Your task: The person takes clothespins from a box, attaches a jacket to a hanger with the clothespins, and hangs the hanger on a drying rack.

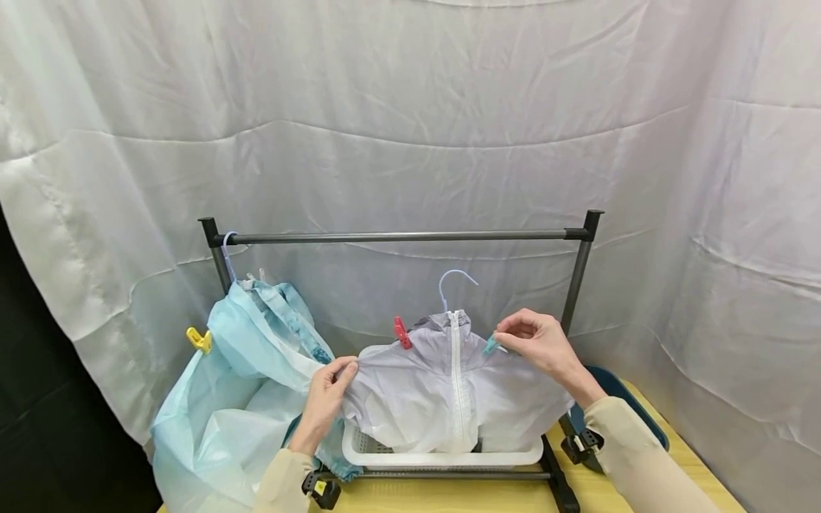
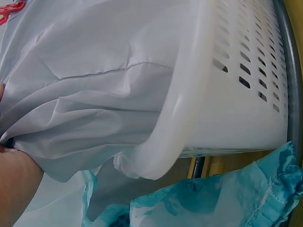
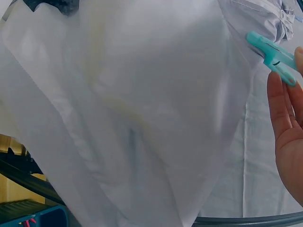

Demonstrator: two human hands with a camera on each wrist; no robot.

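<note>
Both sleeves low; left hand (image 1: 330, 392) pinching white jacket (image 1: 442, 392) shoulder above basket (image 1: 442, 456), right hand (image 1: 539, 342) pinching teal clip (image 1: 490, 345). Likely mid-pegging; next: seat clip on shoulder, then hang.

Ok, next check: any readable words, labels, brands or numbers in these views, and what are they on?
None can be read.
The white jacket, white basket, teal clothespin in the right hand, red clothespin and light blue garment show no print.
The left hand pinches the jacket's shoulder.
</note>
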